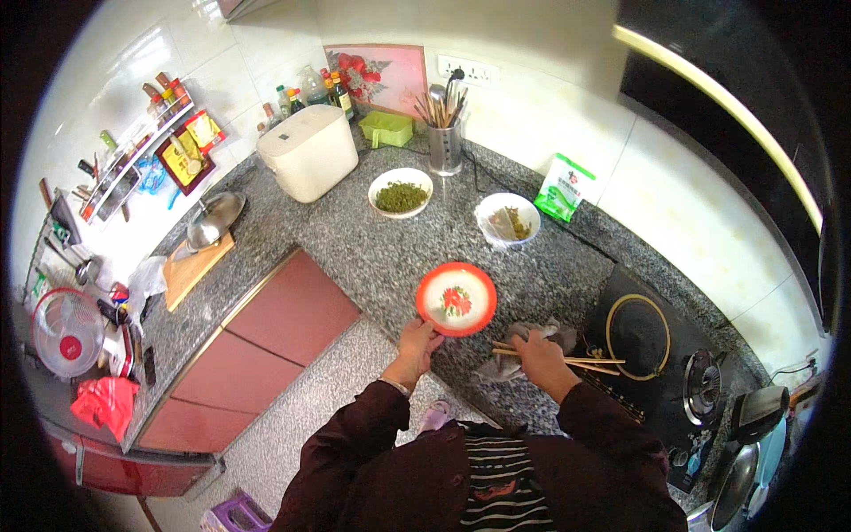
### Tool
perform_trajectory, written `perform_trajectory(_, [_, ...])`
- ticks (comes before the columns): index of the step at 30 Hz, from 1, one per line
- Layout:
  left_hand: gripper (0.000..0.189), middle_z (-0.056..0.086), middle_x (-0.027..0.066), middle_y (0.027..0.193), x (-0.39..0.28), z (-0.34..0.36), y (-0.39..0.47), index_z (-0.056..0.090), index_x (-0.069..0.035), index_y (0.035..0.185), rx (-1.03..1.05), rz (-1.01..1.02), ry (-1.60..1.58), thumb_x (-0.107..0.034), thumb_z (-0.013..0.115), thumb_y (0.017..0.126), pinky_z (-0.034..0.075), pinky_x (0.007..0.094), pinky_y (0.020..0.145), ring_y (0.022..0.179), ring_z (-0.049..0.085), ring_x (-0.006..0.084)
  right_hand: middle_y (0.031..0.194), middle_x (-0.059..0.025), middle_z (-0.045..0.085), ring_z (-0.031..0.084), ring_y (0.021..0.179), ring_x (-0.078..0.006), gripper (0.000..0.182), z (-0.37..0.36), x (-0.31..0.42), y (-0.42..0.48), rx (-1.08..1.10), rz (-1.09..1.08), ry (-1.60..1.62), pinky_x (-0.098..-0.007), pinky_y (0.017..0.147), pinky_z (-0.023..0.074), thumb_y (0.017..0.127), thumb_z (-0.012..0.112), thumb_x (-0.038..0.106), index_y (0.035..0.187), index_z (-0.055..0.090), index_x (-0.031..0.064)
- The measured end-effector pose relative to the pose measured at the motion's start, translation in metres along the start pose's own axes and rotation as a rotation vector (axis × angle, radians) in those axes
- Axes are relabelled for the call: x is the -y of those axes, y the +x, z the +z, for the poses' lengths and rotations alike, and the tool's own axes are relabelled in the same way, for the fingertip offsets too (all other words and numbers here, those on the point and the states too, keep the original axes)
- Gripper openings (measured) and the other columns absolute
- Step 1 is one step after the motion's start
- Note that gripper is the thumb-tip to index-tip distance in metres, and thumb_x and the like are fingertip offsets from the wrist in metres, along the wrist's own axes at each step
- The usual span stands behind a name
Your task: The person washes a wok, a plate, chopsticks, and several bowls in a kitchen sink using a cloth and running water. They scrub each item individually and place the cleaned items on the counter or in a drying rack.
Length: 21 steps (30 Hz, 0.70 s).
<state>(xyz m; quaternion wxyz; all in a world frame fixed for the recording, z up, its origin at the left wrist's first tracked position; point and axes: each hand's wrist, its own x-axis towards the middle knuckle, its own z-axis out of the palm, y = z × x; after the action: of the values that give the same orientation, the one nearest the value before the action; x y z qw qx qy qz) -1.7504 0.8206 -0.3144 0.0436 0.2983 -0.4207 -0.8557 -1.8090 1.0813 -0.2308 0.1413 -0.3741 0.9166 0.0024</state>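
My left hand [415,347] grips the near rim of a red-edged plate [479,296] with a red flower at its centre. To its right, my right hand [537,356] is closed around wooden chopsticks [595,361], above a crumpled grey cloth [500,367] on the granite counter. Whether that hand also grips the cloth is unclear. Beyond the plate, a white bowl [379,179] holds chopped greens [401,197]. Another white bowl [531,216], with clear plastic at its side, contains a smaller amount of greenish-brown food [518,225].
A gas stove [615,326] with a ring on it lies at the right, pans [734,475] beyond. A utensil holder [445,149], a green-white packet [564,188] and a cream appliance [309,153] stand at the back. A cutting board [198,271] lies left.
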Motion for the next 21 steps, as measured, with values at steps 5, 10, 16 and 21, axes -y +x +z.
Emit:
perform_trajectory(5, [0.024,0.057,0.0115,0.091,-0.009,-0.015,0.046,0.044,0.000,0.101,-0.004,-0.026,0.098,-0.004,0.058,0.082,0.055,0.0383,0.064,0.077,0.062,0.0231,0.091,-0.0160,0.047,0.057,0.067,-0.0318,0.027,-0.015,0.023,0.032,-0.090,0.085,-0.013,-0.0437,0.052,0.0468,0.083,0.055,0.009,0.109,0.047,0.0087])
perform_trajectory(10, [0.019,0.058,0.0118,0.091,-0.040,-0.014,0.030,0.045,-0.001,0.098,0.161,-0.035,0.130,-0.004,0.056,0.083,0.056,0.0364,0.062,0.073,0.063,0.0228,0.095,-0.0130,0.048,0.058,0.071,-0.0332,0.034,-0.026,0.044,0.024,-0.251,0.225,0.099,-0.0414,0.058,0.0489,0.079,0.058,0.011,0.112,0.049,0.0100])
perform_trajectory(16, [0.017,0.058,0.0107,0.097,-0.089,-0.007,-0.033,0.045,-0.004,0.100,0.363,-0.007,0.144,-0.004,0.051,0.085,0.055,0.0358,0.067,0.082,0.062,0.0202,0.090,-0.0117,0.056,0.057,0.079,-0.0317,0.029,-0.066,0.065,-0.038,-0.769,0.091,0.316,-0.0394,0.066,0.0480,0.066,0.069,0.002,0.092,0.058,0.0053])
perform_trajectory(21, [0.014,0.056,0.0083,0.095,-0.092,0.026,-0.081,0.045,-0.004,0.096,0.520,-0.006,0.185,0.000,0.050,0.084,0.051,0.0338,0.076,0.085,0.058,0.0153,0.092,-0.0148,0.053,0.052,0.082,-0.0308,0.022,-0.083,0.071,-0.124,-1.082,0.389,0.223,-0.0383,0.072,0.0429,0.077,0.057,0.016,0.095,0.058,0.0036])
